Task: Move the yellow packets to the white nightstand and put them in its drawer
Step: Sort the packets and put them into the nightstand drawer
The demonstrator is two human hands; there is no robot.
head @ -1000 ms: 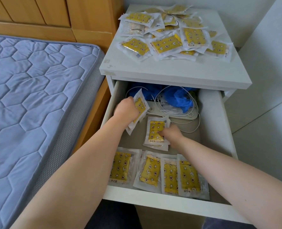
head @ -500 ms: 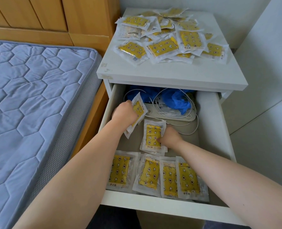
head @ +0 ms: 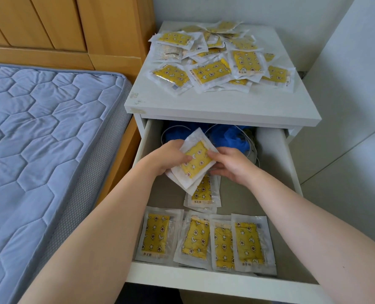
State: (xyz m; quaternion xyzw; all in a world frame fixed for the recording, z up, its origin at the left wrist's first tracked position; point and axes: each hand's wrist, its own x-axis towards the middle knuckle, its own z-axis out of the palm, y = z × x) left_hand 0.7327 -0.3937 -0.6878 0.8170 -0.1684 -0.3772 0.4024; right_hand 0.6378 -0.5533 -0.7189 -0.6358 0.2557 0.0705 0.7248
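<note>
The white nightstand (head: 224, 106) stands with its drawer (head: 272, 163) pulled out toward me. Above the drawer's middle, my left hand (head: 168, 156) grips a small stack of yellow packets (head: 196, 160) by its left edge. My right hand (head: 231, 164) pinches the top packet of that stack at its right edge. One packet (head: 204, 194) lies flat in the drawer just below the hands. Several more packets (head: 206, 240) lie in a row along the drawer's front. A loose heap of yellow packets (head: 217, 62) covers the back of the nightstand top.
White cables (head: 253, 148) and a blue cloth (head: 232, 137) fill the back of the drawer. A bed with a blue quilted mattress (head: 41, 150) and wooden headboard (head: 61, 25) stands close on the left. A white wall panel (head: 347, 106) is on the right.
My right hand left the packet lying in the drawer and rose to the stack held by my left hand. My left hand lifted the stack slightly toward the middle.
</note>
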